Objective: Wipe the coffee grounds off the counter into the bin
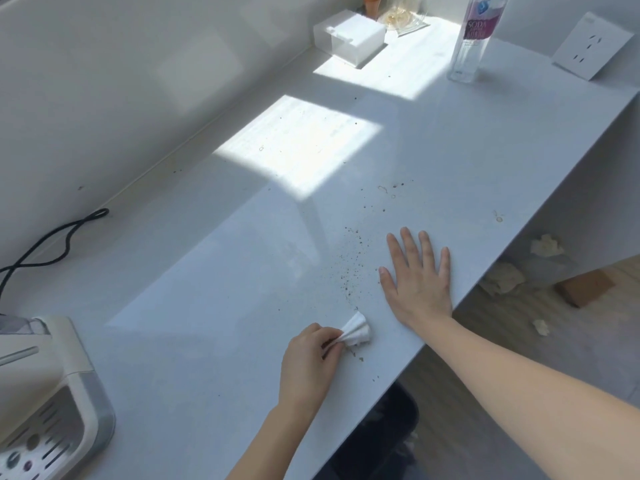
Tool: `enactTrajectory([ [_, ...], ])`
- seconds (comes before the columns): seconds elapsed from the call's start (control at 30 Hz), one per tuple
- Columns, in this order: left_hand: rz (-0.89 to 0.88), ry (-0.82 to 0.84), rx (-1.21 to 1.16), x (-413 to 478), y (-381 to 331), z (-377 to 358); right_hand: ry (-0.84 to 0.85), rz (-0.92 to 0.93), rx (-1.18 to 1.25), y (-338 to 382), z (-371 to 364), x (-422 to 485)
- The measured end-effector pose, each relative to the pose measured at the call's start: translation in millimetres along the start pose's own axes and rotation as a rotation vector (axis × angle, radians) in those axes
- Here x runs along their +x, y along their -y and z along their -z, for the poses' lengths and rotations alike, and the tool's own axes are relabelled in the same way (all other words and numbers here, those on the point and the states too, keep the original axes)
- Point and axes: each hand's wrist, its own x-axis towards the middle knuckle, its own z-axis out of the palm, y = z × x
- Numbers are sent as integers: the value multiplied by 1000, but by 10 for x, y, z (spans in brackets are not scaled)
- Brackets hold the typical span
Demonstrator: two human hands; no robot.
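Our left hand [306,355] is pinching a bunched white tissue [356,330] against the table [207,271] near its front edge. Our right hand [417,275] lies flat, fingers spread, holding nothing. Coffee grounds [349,261] sit scattered just left of it, and the dark bin [381,438] is below the edge.

White counter [194,306], scattered coffee grounds [349,268], soda bottle [472,39], white box [349,38]

Glossy smooth counter [214,306], crumpled paper tissue [356,330]
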Motion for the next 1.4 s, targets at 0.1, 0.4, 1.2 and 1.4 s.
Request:
enactTrajectory([
  [0.1,22,-102,-99,172,39,144,-2,-2,-1,-2,7,-3],
  [0.4,-103,-290,-29,1587,-70,459,1,-6,-6,15,31,-11],
  [1.2,-416,101,92,588,56,87,-16,-25,20,14,43,8],
  [1.4,-414,108,90,-33,155,46,-21,-22,8,0,5,-1],
])
